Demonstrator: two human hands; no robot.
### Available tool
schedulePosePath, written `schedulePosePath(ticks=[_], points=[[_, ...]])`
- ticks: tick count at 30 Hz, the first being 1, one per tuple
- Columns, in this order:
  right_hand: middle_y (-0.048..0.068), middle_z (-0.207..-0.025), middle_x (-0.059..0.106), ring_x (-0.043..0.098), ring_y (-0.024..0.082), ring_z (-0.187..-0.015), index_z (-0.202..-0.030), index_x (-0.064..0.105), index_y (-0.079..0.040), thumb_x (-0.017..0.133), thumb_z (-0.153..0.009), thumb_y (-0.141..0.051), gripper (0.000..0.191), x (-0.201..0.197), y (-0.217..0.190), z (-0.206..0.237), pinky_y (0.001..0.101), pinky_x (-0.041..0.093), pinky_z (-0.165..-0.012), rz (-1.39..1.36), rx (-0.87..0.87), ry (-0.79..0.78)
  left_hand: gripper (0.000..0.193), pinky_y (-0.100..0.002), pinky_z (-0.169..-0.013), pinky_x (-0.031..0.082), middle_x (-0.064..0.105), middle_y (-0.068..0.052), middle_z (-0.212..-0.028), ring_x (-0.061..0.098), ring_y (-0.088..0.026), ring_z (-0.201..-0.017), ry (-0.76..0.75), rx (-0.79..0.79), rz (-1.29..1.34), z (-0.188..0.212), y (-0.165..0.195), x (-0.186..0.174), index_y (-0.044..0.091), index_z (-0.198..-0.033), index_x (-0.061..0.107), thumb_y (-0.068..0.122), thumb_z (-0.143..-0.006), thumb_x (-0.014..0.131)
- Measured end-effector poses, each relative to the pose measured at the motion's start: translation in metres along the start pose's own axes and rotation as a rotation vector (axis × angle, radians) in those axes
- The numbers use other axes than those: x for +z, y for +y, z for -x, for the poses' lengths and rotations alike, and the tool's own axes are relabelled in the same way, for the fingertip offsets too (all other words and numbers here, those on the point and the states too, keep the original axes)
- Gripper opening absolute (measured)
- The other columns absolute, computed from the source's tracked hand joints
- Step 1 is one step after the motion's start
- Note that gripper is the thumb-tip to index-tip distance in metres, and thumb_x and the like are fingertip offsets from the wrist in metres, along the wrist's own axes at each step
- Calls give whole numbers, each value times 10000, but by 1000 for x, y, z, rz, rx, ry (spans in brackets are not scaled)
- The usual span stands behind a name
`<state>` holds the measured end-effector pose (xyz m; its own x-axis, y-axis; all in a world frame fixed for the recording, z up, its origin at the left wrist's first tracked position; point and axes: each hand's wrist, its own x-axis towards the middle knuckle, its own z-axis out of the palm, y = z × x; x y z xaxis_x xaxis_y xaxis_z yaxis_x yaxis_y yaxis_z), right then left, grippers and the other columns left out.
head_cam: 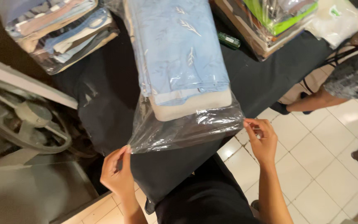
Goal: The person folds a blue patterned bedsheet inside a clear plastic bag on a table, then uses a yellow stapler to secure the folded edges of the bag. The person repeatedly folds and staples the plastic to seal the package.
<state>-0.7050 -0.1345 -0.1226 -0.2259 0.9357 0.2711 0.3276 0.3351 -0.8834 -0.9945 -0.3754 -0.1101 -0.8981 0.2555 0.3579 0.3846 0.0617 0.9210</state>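
Plastic bag (pixel 179 128) pinched w/ both hands; fabric stacks (pixel 59 29) nearby.

Clear plastic bag (pixel 179 128): thin film, glossy, creased, catches light along its open edge. Folded cloth (pixel 179 54) inside: matt woven fabric, pale blue with a leaf print, a cream layer beneath. Table cover (pixel 104 103): black cloth, matt, slightly rumpled. Floor tiles (pixel 332 166): pale ceramic, smooth, faint sheen. Neighbouring stack (pixel 59 29): soft folded textiles under shiny plastic wrap.
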Motion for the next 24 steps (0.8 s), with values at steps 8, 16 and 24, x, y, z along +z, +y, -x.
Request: schedulePosePath(ticks=[8,16,24], points=[[52,-1089,603,644,113,-888,-1115,709,-37,780,-849,-68,277,13,-8,-7,251,548,-704,-55,-52,-155,193,-235,-687,511,657,-71,-933,614,-118,-742,-91,162,-104,-4,-3,0,17,-878,638,-90,-798,778],[50,-983,631,645,116,-844,-1077,725,-2,737,-972,-51,116,14,1,-9,255,530,-731,-27,-6,-108,197,-277,-640,495,596,-87,-993,565,-144,-704,-109,214,-232,1,-12,5,33,-989,583,-109,-918,700],[55,-996,635,702,141,-822,-1111,708,29,707,-963,-43,165,-5,14,-9,269,575,-740,-155,117,-121,149,-301,-678,511,586,-88,-997,589,-163,-750,-197,236,-325,4,-9,-4,24,-1015,613,-55,-938,713]])
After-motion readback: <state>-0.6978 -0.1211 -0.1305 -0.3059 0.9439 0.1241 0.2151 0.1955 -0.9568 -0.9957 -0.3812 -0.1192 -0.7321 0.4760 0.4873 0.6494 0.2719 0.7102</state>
